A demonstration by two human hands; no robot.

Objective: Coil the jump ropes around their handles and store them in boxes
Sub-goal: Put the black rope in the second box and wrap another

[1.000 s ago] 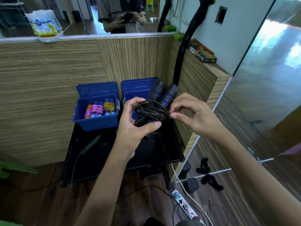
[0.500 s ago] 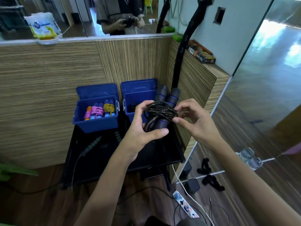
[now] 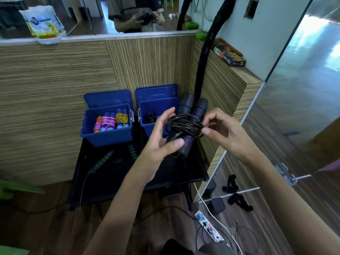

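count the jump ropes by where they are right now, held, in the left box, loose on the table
Held in the hands: 1, the black rope coiled around its blue-ringed handles
In the left blue box: 2, the pink rope and the yellow rope
Loose on the black table: 1, the green-handled rope
Total: 4

Nothing here reads clearly. The white plastic bag (image 3: 43,22) on the ledge carries blue printing and a round logo — too blurred to make out. The dark box (image 3: 230,57) on the wooden partition top shows pale lettering along its side — also too small and tilted to read.
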